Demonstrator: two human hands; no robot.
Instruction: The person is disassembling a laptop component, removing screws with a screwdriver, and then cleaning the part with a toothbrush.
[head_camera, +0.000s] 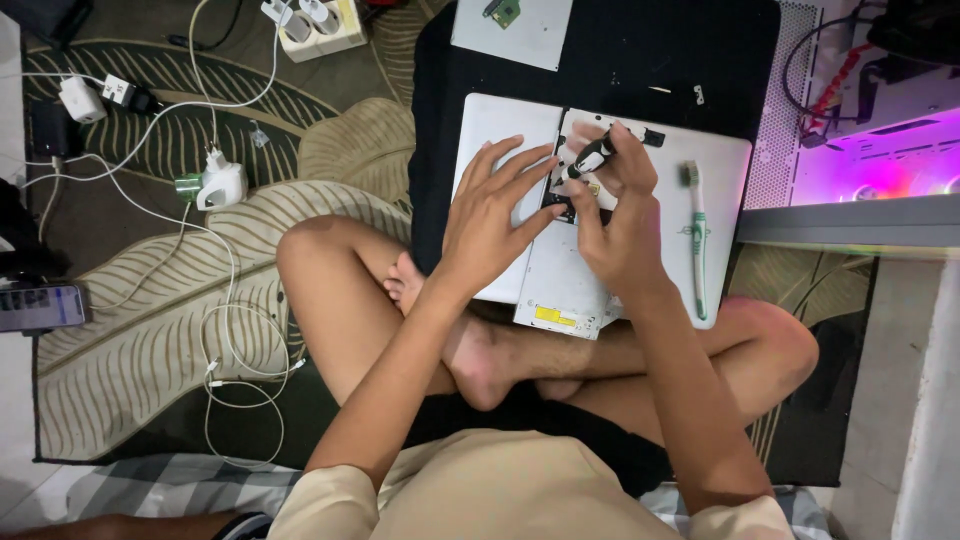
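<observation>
- A phone (40, 306) is lying at the far left edge of the view, partly cut off, beside the leaf-patterned rug (130, 370).
- White cables (232, 330) are looping across the rug, running from white plug adapters (222, 185) down toward the person's knee; a white power strip (322, 28) is sitting at the top edge.
- The rug between the cables and the crossed legs is lying mostly open, with loose cable loops crowding its right side.
- The left hand (490, 225) is spreading wide, fingers fanned flat, pressing on the white panel (505, 150) and reaching onto the silver drive unit (565, 290).
- The silver drive unit is resting on the white panel, its near edge with a yellow label overhanging toward the person's foot.
- The white panel is lying on a black mat (620, 50) on the floor, directly ahead of the crossed legs.
- The right hand (620, 215) is closing narrowly around a black-handled screwdriver (595, 157), tip pointing down-left at the drive unit just beside the left fingertips.
- The two hands are working close together, almost touching, leaving little room between them.
- A green and white toothbrush (697, 235) is lying lengthwise on the right part of the panel, clear of the right hand and near the panel's right edge.
- A small green circuit board (506, 12) is sitting on a white sheet at the top of the mat, well apart from the hands.
- A computer case (880, 160) glowing pink and purple is standing at the far right, hemming in that side.
</observation>
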